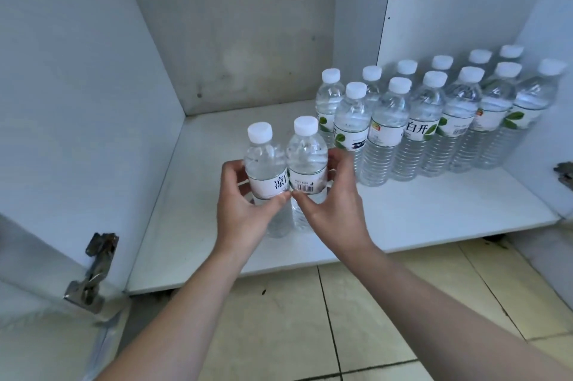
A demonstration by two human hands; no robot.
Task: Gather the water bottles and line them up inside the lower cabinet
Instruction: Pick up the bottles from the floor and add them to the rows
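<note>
- The left hand [245, 207] is curling around the left bottle [265, 176], thumb lying across its label; the right hand [331, 203] is gripping the right bottle [307, 169] the same way, fingers wrapping behind it.
- Both held bottles are standing upright and touching side by side over the front of the cabinet floor [418, 210], just left of the bottle rows [434, 120] that are lining the right part in two ranks.
- Risk, as a judgement: sliding the pair rightward could be knocking the nearest front-row bottle [350, 126], since tall narrow bottles tip easily and one fall may be toppling its neighbours.
- Risk, as a judgement: the smooth wet-looking plastic could be slipping in the grip if held only at the label.
- Materials: clear ribbed plastic bodies, white ridged screw caps, glossy paper labels; the cabinet panels are flat white laminate, the back wall [242, 39] looking stained and dull.
</note>
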